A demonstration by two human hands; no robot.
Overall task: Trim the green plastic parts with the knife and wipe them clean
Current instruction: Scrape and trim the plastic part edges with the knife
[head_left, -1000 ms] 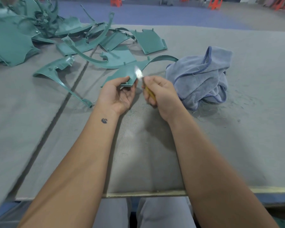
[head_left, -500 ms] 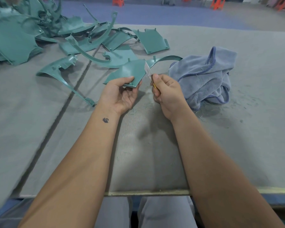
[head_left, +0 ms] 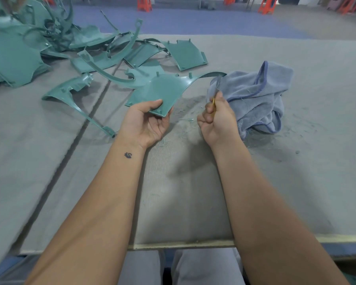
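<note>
Head view looks down on a grey felt-covered bench with two bare forearms reaching over it. At frame centre the left hand, palm up, has its grip around the near corner of a flat green plastic panel with a long curved arm, thumb on top and fingers beneath. Just to the right, the right hand is curled around a yellow-handled knife, whose blurred blade points up, apart from the panel. A crumpled blue-grey cloth lies right behind that hand. More green plastic parts are heaped in the upper left of the frame. Fine green shavings are scattered between the hands.
</note>
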